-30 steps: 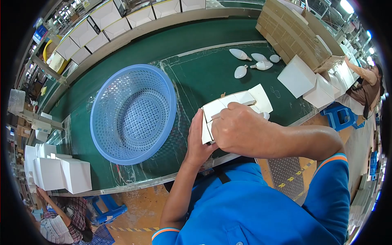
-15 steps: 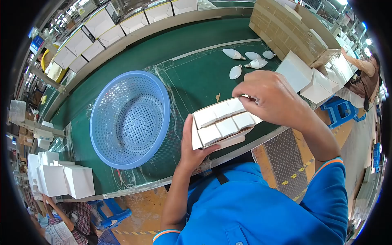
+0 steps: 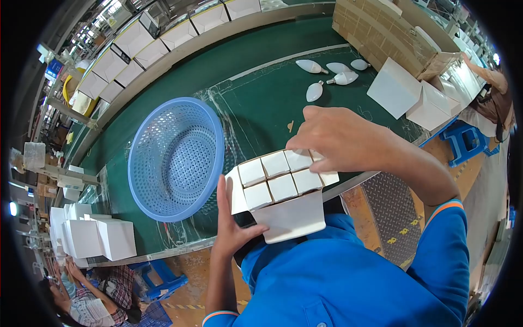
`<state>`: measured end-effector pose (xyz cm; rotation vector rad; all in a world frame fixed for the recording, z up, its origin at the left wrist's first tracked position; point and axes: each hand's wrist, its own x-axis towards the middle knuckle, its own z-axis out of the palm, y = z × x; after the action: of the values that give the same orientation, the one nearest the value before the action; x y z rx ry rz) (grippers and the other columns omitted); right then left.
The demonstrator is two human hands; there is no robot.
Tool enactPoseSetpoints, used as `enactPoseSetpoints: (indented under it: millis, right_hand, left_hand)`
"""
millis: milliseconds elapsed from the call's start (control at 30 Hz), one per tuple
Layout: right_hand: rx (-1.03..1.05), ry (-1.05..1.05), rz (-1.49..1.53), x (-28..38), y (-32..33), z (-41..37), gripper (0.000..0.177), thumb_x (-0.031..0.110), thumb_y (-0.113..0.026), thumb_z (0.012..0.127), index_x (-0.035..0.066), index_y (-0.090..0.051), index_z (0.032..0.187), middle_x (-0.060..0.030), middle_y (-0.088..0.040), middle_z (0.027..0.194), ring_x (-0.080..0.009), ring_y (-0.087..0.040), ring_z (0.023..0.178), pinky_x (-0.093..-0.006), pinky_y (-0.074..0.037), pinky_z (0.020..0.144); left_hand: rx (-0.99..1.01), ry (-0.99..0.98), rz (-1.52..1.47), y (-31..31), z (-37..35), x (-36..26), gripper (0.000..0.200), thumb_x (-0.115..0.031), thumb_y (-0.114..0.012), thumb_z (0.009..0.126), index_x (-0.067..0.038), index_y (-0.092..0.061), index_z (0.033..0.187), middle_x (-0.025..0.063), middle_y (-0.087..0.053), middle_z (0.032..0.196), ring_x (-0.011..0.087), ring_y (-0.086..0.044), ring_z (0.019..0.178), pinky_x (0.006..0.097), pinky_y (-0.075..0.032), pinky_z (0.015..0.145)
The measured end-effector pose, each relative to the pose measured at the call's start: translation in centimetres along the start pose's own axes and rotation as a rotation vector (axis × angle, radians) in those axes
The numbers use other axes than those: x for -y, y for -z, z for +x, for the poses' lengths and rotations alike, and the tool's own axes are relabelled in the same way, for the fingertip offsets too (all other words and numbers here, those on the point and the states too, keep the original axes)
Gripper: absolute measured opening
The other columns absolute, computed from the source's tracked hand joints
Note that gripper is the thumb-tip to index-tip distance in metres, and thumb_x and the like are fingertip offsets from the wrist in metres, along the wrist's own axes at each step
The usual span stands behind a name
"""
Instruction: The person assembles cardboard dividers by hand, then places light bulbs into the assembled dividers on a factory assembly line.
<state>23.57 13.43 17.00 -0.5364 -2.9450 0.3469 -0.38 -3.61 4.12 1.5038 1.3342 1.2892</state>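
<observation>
An open white carton (image 3: 289, 215) with its flaps folded out is tilted toward me at the conveyor's near edge. Two rows of small white boxes (image 3: 282, 187) fill it. My left hand (image 3: 231, 231) grips the carton's left end, fingers along the side flap and thumb on the front flap. Over the right end is my right hand (image 3: 335, 139), its fingers bent at the back edge and thumb on the right side; it hides part of the back row. Beyond it, several white candle-shaped bulbs (image 3: 345, 78) lie on the green belt (image 3: 261, 101).
A blue perforated basket (image 3: 177, 158) stands on the belt to the left. White boxes (image 3: 117, 240) sit at far left, with more white cartons (image 3: 395, 90) and a brown cardboard box (image 3: 381, 38) at right. Other people (image 3: 493, 92) work at both sides.
The carton has come nearer to me and left, tilting so its front flap shows. My right hand has shifted left and down onto its right end. My left hand moved left with the carton.
</observation>
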Motion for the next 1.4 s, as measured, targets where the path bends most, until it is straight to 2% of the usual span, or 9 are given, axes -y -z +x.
enactPoseSetpoints:
  millis: [133, 233, 367, 433, 633, 800, 967, 1167, 1400]
  right_hand:
    - [-0.049, 0.013, -0.023, -0.4, -0.6, 0.0, 0.024, 0.014, -0.068, 0.07, 0.007, -0.068, 0.094, -0.005, -0.063, 0.075, -0.0247, -0.052, 0.079, -0.0366, -0.046, 0.067]
    - [-0.122, 0.051, -0.028, -0.6, -0.9, 0.0, 0.018, 0.013, -0.064, 0.075, 0.008, -0.068, 0.092, -0.0054, -0.062, 0.074, -0.0244, -0.052, 0.076, -0.0367, -0.046, 0.063]
    - [-0.176, -0.024, 0.015, -1.0, -1.4, 0.4, 0.018, 0.013, -0.061, 0.08, 0.008, -0.069, 0.096, -0.0083, -0.06, 0.071, -0.0257, -0.055, 0.071, -0.0381, -0.046, 0.061]
    - [-0.237, -0.067, 0.084, -1.1, -1.4, 0.4, 0.02, 0.014, -0.061, 0.081, 0.008, -0.07, 0.097, -0.0093, -0.06, 0.071, -0.0262, -0.057, 0.07, -0.0383, -0.047, 0.062]
    - [-0.238, -0.07, 0.054, -0.6, -1.7, 0.0, 0.022, 0.013, -0.062, 0.08, 0.006, -0.069, 0.1, -0.0099, -0.059, 0.073, -0.0272, -0.057, 0.07, -0.0388, -0.047, 0.063]
    - [-0.498, 0.05, -0.088, 2.7, -0.2, -1.8, 0.01, 0.008, -0.064, 0.069, 0.006, -0.063, 0.078, -0.006, -0.056, 0.07, -0.0231, -0.057, 0.075, -0.0343, -0.049, 0.062]
    - [-0.176, 0.088, -0.059, 4.7, -1.5, -3.0, 0.027, 0.003, -0.065, 0.065, -0.001, -0.063, 0.092, -0.0081, -0.06, 0.077, -0.0239, -0.056, 0.071, -0.0327, -0.048, 0.063]
    - [-0.231, 0.046, -0.212, 3.9, -2.2, -2.9, 0.031, 0.005, -0.062, 0.071, -0.006, -0.063, 0.1, -0.0117, -0.064, 0.099, -0.0233, -0.058, 0.088, -0.0317, -0.05, 0.067]
    - [-0.089, 0.132, -0.332, 3.7, -1.1, -2.2, 0.022, 0.011, -0.059, 0.075, -0.002, -0.063, 0.093, -0.009, -0.063, 0.102, -0.0204, -0.056, 0.087, -0.0295, -0.047, 0.065]
  left_hand:
    - [0.008, -0.023, 0.396, 1.2, -1.1, -4.3, 0.101, -0.051, -0.071, 0.077, 0.001, -0.02, 0.147, 0.0254, -0.026, 0.146, 0.0375, -0.026, 0.138, 0.0465, -0.025, 0.111]
    - [-0.138, -0.04, 0.646, 0.0, -0.9, -7.9, 0.068, -0.032, -0.071, 0.081, 0.003, -0.046, 0.133, 0.0229, -0.041, 0.129, 0.0347, -0.043, 0.117, 0.0445, -0.034, 0.098]
    - [-0.216, -0.174, 0.94, -0.7, 1.3, -10.5, 0.048, -0.02, -0.071, 0.079, -0.002, -0.058, 0.121, 0.0164, -0.053, 0.116, 0.0293, -0.048, 0.109, 0.0402, -0.035, 0.089]
    - [0.05, -0.326, 0.816, -1.4, 3.3, -11.2, 0.029, -0.004, -0.07, 0.073, -0.005, -0.068, 0.102, 0.0095, -0.062, 0.1, 0.0268, -0.054, 0.096, 0.0369, -0.036, 0.081]
    - [0.175, -0.429, 0.859, -3.2, 5.7, -10.7, 0.025, -0.001, -0.068, 0.073, -0.008, -0.069, 0.097, 0.0026, -0.066, 0.094, 0.0256, -0.056, 0.096, 0.0367, -0.035, 0.084]
    - [0.091, -0.428, 0.991, -2.8, 4.9, -10.0, 0.024, -0.003, -0.067, 0.074, -0.01, -0.069, 0.097, 0.0015, -0.068, 0.098, 0.0256, -0.056, 0.102, 0.0413, -0.032, 0.09]
    - [0.083, -0.418, 1.045, -2.5, 4.3, -9.9, 0.024, -0.002, -0.066, 0.076, -0.012, -0.069, 0.098, -0.0002, -0.068, 0.102, 0.0271, -0.054, 0.115, 0.0477, -0.024, 0.102]
    - [0.106, -0.381, 0.936, -2.9, 4.6, -9.5, 0.026, -0.004, -0.066, 0.076, -0.01, -0.069, 0.101, 0.0041, -0.063, 0.12, 0.0305, -0.046, 0.127, 0.0489, -0.02, 0.107]
    - [0.107, -0.361, 0.858, -2.7, 5.2, -10.0, 0.027, -0.008, -0.07, 0.074, -0.008, -0.068, 0.101, 0.0046, -0.063, 0.11, 0.0288, -0.05, 0.118, 0.0475, -0.025, 0.102]
